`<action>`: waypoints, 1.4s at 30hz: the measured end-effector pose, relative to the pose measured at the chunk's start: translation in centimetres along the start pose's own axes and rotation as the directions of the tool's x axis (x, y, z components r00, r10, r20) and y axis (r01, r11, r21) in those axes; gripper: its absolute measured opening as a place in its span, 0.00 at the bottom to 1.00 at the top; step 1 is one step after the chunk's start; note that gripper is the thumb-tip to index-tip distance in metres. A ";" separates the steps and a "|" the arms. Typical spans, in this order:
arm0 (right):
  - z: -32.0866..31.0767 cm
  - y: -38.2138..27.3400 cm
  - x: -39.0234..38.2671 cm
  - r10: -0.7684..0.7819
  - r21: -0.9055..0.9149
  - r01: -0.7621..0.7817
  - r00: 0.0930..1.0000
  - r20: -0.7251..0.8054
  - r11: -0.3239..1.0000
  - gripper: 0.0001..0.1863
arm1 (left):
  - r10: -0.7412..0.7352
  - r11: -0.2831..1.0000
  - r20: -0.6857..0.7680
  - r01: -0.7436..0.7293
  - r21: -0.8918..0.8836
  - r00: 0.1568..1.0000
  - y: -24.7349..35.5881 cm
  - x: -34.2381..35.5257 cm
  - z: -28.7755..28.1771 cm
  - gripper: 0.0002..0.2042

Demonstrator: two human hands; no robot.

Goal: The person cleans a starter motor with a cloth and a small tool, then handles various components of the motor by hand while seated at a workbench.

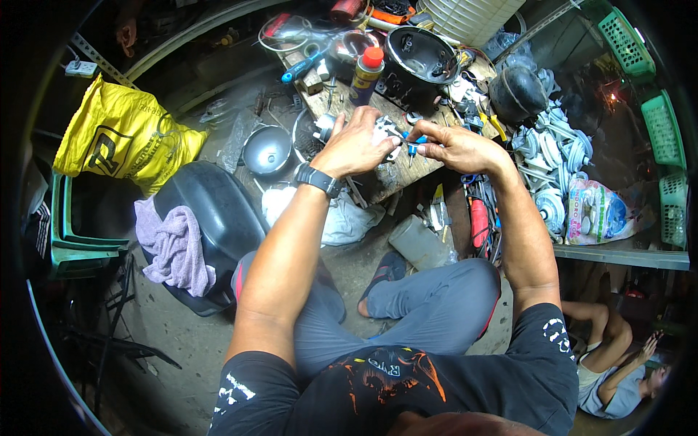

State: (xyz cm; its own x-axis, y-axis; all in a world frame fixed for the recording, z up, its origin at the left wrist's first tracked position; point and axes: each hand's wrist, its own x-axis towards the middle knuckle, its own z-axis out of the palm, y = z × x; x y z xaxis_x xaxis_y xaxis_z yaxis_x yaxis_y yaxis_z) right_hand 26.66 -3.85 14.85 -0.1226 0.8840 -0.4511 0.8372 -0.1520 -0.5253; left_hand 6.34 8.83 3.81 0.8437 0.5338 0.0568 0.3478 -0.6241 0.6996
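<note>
The right hand pinches a small blue tool, slender and perhaps plastic-handled, between thumb and forefinger, its other fingers curled behind; the left hand has its fingers closed around a small white-and-silver mechanical part, which sits above the near end of the pale, worn wooden counter. Whether the blue tool actually touches the part is too small to tell. For good control, the left grip would best stay firm while the right turns or presses lightly, in line with the part; bracing both wrists would probably steady the contact, and small loose pieces are best kept over the wood. Just beyond the left knuckles an upright dark spray can with a red cap limits forward reach, with a glossy black round basin behind it to the right. Yellow-handled pliers lie near the right wrist, and a heap of pale grey-white parts lies farther right, so a wide elbow swing there could snag. The freest room seems to be toward the body, past the counter's near edge, above a cloudy plastic container.
</note>
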 end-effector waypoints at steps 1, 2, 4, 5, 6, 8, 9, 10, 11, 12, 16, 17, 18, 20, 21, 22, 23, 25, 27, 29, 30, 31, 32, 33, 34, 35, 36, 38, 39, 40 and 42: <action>-0.1 0.0 0.0 -0.014 -0.001 0.014 1.000 -0.004 1.000 0.18 | 0.010 1.000 -0.001 -0.010 -0.003 1.000 -0.1 0.0 0.0 0.37; 0.0 0.0 0.0 -0.027 0.001 0.027 1.000 -0.008 1.000 0.18 | 0.002 1.000 -0.004 -0.002 -0.005 1.000 0.0 0.0 0.0 0.37; 0.1 0.1 -0.1 -0.023 0.007 0.023 1.000 -0.008 1.000 0.18 | -0.013 1.000 -0.009 0.013 -0.009 1.000 0.2 -0.1 0.0 0.36; -0.1 -0.1 -0.1 -0.008 0.009 0.008 1.000 -0.005 1.000 0.19 | -0.015 1.000 -0.009 0.015 -0.001 1.000 0.2 -0.1 0.0 0.36; -0.1 -0.2 -0.1 0.007 0.011 -0.007 1.000 -0.001 1.000 0.19 | -0.017 1.000 -0.010 0.017 0.008 1.000 0.2 0.0 0.1 0.36; 0.0 -0.3 -0.1 -0.001 0.019 0.001 1.000 -0.001 1.000 0.19 | -0.005 1.000 -0.011 0.005 0.007 1.000 0.1 0.1 0.2 0.36; 0.0 -0.2 -0.1 -0.005 0.022 0.005 1.000 -0.001 1.000 0.19 | 0.009 1.000 -0.012 -0.009 -0.003 1.000 -0.2 0.0 0.1 0.36; 0.0 -0.1 -0.1 -0.014 0.023 0.014 1.000 -0.001 1.000 0.19 | 0.022 1.000 -0.012 -0.022 -0.014 1.000 -0.3 0.1 0.2 0.36; 0.1 0.0 0.0 -0.022 0.026 0.022 1.000 -0.002 0.999 0.19 | 0.015 1.000 -0.011 -0.015 -0.008 1.000 -0.2 0.0 0.1 0.37; 0.2 0.1 0.0 -0.030 0.030 0.030 1.000 -0.003 0.999 0.19 | 0.008 1.000 -0.009 -0.008 -0.002 1.000 -0.1 0.0 0.1 0.37; 0.1 0.0 0.0 -0.026 0.031 0.026 1.000 -0.001 0.999 0.19 | 0.013 1.000 -0.021 -0.013 0.007 1.000 -0.3 0.0 0.1 0.37; 0.2 0.2 0.0 -0.032 0.036 0.032 0.999 -0.005 0.999 0.19 | 0.008 1.000 -0.015 -0.008 0.006 1.000 -0.1 0.0 0.1 0.37; 0.3 0.4 0.0 -0.037 0.041 0.038 0.999 -0.010 0.998 0.18 | 0.002 1.000 -0.009 -0.002 0.005 1.000 0.0 0.0 0.1 0.37; 0.2 0.3 -0.2 -0.017 0.029 0.017 1.000 -0.008 0.999 0.18 | -0.014 1.000 -0.007 0.014 0.010 1.000 0.2 0.0 0.1 0.37; 0.1 0.0 -0.2 -0.009 0.024 0.009 1.000 -0.006 1.000 0.18 | -0.026 1.000 -0.011 0.026 0.016 1.000 0.3 0.0 0.1 0.37; 0.2 -0.2 -0.1 -0.005 0.022 0.005 1.000 -0.011 1.000 0.18 | -0.037 0.999 -0.015 0.037 0.022 0.999 0.3 0.0 0.1 0.37; 0.1 -0.4 -0.1 0.001 0.017 -0.001 1.000 -0.017 1.000 0.18 | -0.034 0.999 -0.013 0.034 0.018 0.999 0.3 0.0 0.1 0.37; 0.3 -0.2 -0.2 -0.020 0.013 0.021 0.999 -0.041 1.000 0.19 | -0.028 1.000 -0.010 0.028 0.012 1.000 0.2 0.1 0.0 0.36; 0.8 0.5 -0.2 -0.069 0.016 0.070 0.994 -0.080 0.997 0.21 | 0.016 1.000 -0.031 -0.016 -0.001 0.999 0.0 0.0 0.2 0.36; 0.5 0.4 -0.4 -0.035 0.029 0.036 0.998 -0.054 0.999 0.20 | 0.033 0.999 -0.030 -0.034 -0.009 0.999 -0.3 -0.1 0.2 0.36; 0.5 0.1 -0.4 -0.019 0.037 0.021 0.999 -0.040 0.999 0.20 | 0.029 1.000 -0.019 -0.029 -0.011 0.999 -0.4 -0.1 0.0 0.36; 0.7 0.4 -0.2 -0.041 0.045 0.044 0.998 -0.052 0.998 0.20 | 0.024 1.000 -0.007 -0.024 -0.013 1.000 -0.4 -0.1 -0.1 0.36; 0.9 0.7 0.1 -0.063 0.052 0.066 0.996 -0.066 0.996 0.20 | 0.016 1.000 -0.007 -0.016 -0.013 1.000 -0.4 0.0 0.0 0.36; 1.0 0.9 0.2 -0.085 0.059 0.089 0.993 -0.080 0.994 0.20 | 0.007 1.000 -0.008 -0.008 -0.012 1.000 -0.3 0.1 0.1 0.36; 1.0 1.2 0.2 -0.064 0.053 0.068 0.995 -0.077 0.996 0.20 | -0.001 1.000 -0.008 0.001 -0.012 1.000 -0.2 0.1 0.1 0.36; 0.9 1.0 0.1 -0.043 0.047 0.047 0.996 -0.073 0.998 0.20 | 0.003 1.000 -0.005 -0.003 -0.012 1.000 -0.2 0.1 0.2 0.36; 0.7 0.9 0.1 -0.023 0.041 0.026 0.997 -0.069 0.999 0.20 | 0.008 1.000 -0.002 -0.008 -0.012 1.000 -0.2 0.1 0.2 0.36; 1.3 1.3 0.3 -0.105 0.052 0.110 0.990 -0.092 0.993 0.20 | 0.024 1.000 -0.005 -0.024 -0.012 1.000 -0.3 0.1 0.2 0.36; 1.4 1.4 0.3 -0.145 0.057 0.151 0.984 -0.105 0.987 0.20 | 0.036 0.999 -0.010 -0.036 -0.012 0.999 -0.5 0.0 0.2 0.35; 1.2 1.7 0.1 -0.087 0.047 0.091 0.993 -0.080 0.995 0.20 | 0.048 0.999 -0.015 -0.048 -0.012 0.999 -0.5 0.0 0.2 0.35; 0.5 -0.2 -0.1 0.026 0.031 -0.026 0.999 -0.026 0.999 0.20 | 0.019 1.000 0.006 -0.019 -0.005 1.000 -0.5 0.0 -0.1 0.35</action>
State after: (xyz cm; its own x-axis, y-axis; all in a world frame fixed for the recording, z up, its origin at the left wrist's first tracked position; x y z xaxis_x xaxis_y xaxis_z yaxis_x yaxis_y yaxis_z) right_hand 26.25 -4.09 14.67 -0.0867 0.8908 -0.4461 0.8230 -0.1884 -0.5360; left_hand 6.13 9.15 3.53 0.8527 0.5182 0.0660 0.3294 -0.6313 0.7021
